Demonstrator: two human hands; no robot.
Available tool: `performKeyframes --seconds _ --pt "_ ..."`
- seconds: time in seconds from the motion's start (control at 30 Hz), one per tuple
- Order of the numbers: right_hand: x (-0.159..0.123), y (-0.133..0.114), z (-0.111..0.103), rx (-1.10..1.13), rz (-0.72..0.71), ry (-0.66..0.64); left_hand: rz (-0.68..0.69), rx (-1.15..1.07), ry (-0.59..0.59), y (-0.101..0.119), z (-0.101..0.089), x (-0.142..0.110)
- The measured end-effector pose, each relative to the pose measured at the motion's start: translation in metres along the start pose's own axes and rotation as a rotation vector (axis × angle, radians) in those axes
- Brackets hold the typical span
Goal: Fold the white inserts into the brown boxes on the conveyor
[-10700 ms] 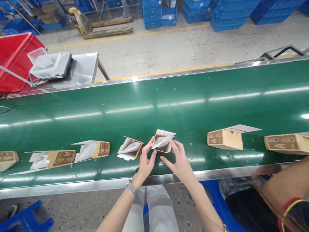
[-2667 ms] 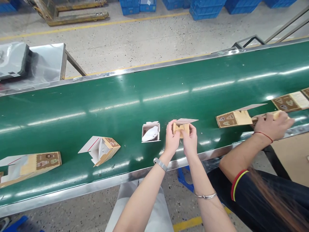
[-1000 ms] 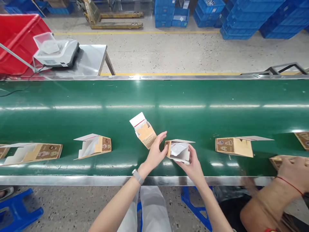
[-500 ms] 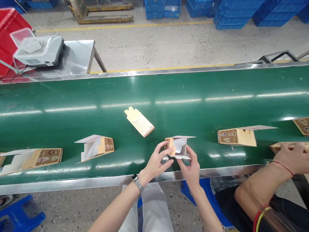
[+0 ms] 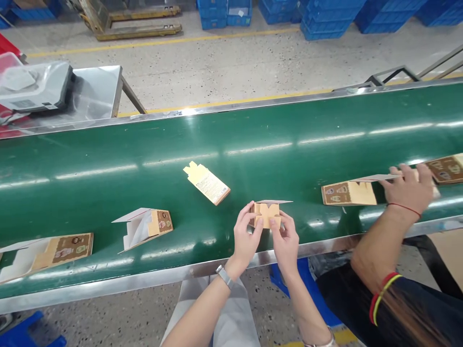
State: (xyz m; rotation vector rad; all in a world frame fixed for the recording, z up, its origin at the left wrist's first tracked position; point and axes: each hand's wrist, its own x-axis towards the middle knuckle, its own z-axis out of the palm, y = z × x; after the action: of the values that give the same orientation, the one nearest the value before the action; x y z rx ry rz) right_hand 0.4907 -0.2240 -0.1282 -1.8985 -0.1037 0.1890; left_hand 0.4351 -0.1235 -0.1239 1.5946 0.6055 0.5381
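Both hands work one small carton (image 5: pixel 266 215) near the near edge of the green conveyor belt (image 5: pixel 253 144), roughly midway along the visible stretch. The left hand (image 5: pixel 245 236) has its grip pinching the carton's left end, thumb and fingertips pressed on the brown end flaps. The right hand (image 5: pixel 285 240) has its grip pinching the right end in the same manner. The carton presents its end face toward the camera, tuck flaps folded in, with its long axis running away from the person across the belt; a white lid flap (image 5: pixel 275 202) projects from its top toward the right. It cannot be determined whether the carton rests on the belt or is lifted slightly clear. A closed flat carton (image 5: pixel 207 182) lies just beyond and to the left, long axis diagonal, its notched end pointing toward the far left. Further left along the near edge lie an open carton (image 5: pixel 146 226) with white lining showing and another open carton (image 5: pixel 47 250), both with long axes along the belt. To the right, a co-worker's hand (image 5: pixel 408 189) rests on cartons at the belt's right end, touching the raised flap of an open carton (image 5: pixel 349 193). A metal table (image 5: pixel 97 91) stands beyond the far edge at left.
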Motion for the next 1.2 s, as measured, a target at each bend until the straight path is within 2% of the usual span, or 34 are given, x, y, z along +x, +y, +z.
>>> performKeyframes --seconds 0.1,0.2,0.3,0.43,0.57,0.67,0.73,0.87,0.97,1.03,1.1,1.13,1.2 --pt "0.009 -0.004 0.007 0.154 0.135 0.090 -0.096 -0.130 0.056 0.002 0.014 0.004" --pt "0.020 -0.001 0.008 0.230 0.239 0.037 -0.204 -0.297 -0.021 -0.002 0.025 0.013" --pt "0.025 0.005 0.011 0.190 0.286 0.029 -0.305 -0.359 -0.102 -0.006 0.036 0.019" --pt "0.034 0.001 0.003 0.044 0.215 0.093 -0.337 -0.353 -0.065 -0.005 0.053 0.021" --pt "0.071 -0.019 -0.034 -0.034 0.023 0.093 -0.367 -0.340 -0.036 0.000 0.066 0.024" --pt "0.089 -0.024 -0.052 0.003 0.009 0.090 -0.378 -0.360 -0.085 0.000 0.069 0.026" --pt "0.084 -0.016 -0.047 0.023 0.056 0.083 -0.367 -0.385 -0.133 -0.002 0.070 0.027" --pt "0.062 0.010 -0.020 0.110 0.185 0.081 -0.334 -0.399 -0.199 -0.007 0.077 0.029" --pt "0.060 0.020 -0.019 0.274 0.325 0.086 -0.334 -0.379 -0.223 -0.004 0.084 0.030" --pt "0.060 0.020 -0.029 0.290 0.352 0.074 -0.318 -0.369 -0.241 0.002 0.082 0.028" --pt "0.055 0.013 -0.041 0.195 0.303 0.146 -0.265 -0.330 -0.236 0.010 0.071 0.024" --pt "0.050 0.008 -0.046 0.115 0.231 0.193 -0.234 -0.290 -0.203 0.013 0.062 0.021" --pt "0.040 -0.007 -0.047 -0.045 0.024 0.234 -0.207 -0.181 -0.052 0.016 0.041 0.016"
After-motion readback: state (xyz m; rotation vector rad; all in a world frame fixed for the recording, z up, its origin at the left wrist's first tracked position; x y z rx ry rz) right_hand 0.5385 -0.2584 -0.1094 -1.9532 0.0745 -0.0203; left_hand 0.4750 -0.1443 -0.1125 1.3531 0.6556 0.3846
